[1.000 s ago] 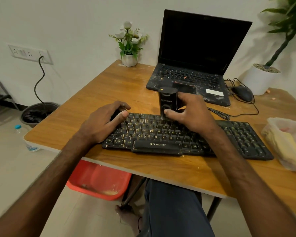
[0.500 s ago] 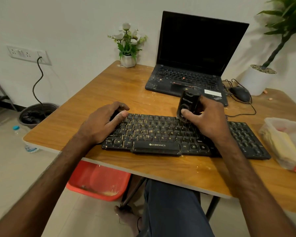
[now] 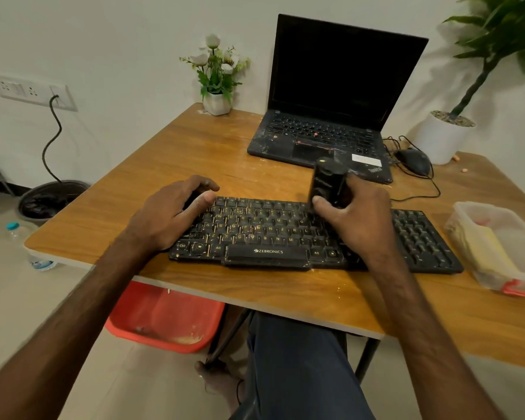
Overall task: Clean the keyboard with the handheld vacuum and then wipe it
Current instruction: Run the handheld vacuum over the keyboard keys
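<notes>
Keys may be missed if the black cylindrical vacuum (image 3: 328,181), clasped in the right hand (image 3: 358,225), is tilted off the black plastic keyboard (image 3: 270,234) gripped by the left hand (image 3: 167,216).

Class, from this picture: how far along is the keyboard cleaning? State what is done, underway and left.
Done: nothing finished; specks dot the keyboard. In hand: the right hand holds the handheld vacuum over the top key rows, and the left hand grips its corner. Left: more vacuuming, then wiping.
</notes>
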A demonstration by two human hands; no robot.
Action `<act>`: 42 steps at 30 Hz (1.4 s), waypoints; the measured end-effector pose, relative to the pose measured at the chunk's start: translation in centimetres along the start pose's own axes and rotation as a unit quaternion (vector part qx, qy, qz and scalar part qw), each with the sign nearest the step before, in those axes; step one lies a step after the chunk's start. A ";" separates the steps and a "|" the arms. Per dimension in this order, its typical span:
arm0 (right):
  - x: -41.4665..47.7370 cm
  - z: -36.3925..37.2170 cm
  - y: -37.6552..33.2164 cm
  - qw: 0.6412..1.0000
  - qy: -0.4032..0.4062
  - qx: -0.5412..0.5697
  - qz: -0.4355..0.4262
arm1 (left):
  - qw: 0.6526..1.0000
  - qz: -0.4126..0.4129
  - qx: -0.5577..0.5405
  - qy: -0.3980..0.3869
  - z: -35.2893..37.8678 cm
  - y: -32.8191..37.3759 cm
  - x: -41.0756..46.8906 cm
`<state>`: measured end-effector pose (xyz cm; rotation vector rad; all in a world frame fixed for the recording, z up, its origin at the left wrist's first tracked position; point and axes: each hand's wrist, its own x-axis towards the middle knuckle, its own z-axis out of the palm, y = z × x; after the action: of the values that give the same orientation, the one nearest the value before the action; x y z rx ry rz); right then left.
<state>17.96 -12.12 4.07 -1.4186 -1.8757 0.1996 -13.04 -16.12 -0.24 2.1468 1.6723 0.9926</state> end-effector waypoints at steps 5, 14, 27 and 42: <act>-0.4 0.4 -0.5 0.999 -0.026 0.017 -0.021 | 1.000 -0.001 -0.002 0.003 -0.1 0.2 -0.2; -2.9 0.9 -3.4 0.981 -0.123 0.056 -0.136 | 1.000 0.003 -0.001 0.003 -0.1 0.1 -0.1; -2.6 0.3 -2.5 0.983 -0.129 0.081 -0.105 | 1.000 -0.001 0.001 0.007 -0.1 0.3 -0.1; 1.3 2.2 -2.9 0.985 -0.090 0.073 -0.125 | 1.000 0.003 0.000 0.010 -0.1 0.2 0.0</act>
<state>14.28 -11.41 4.71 -1.0843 -2.1201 0.3433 -12.92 -16.25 -0.06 2.1494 1.6762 1.0185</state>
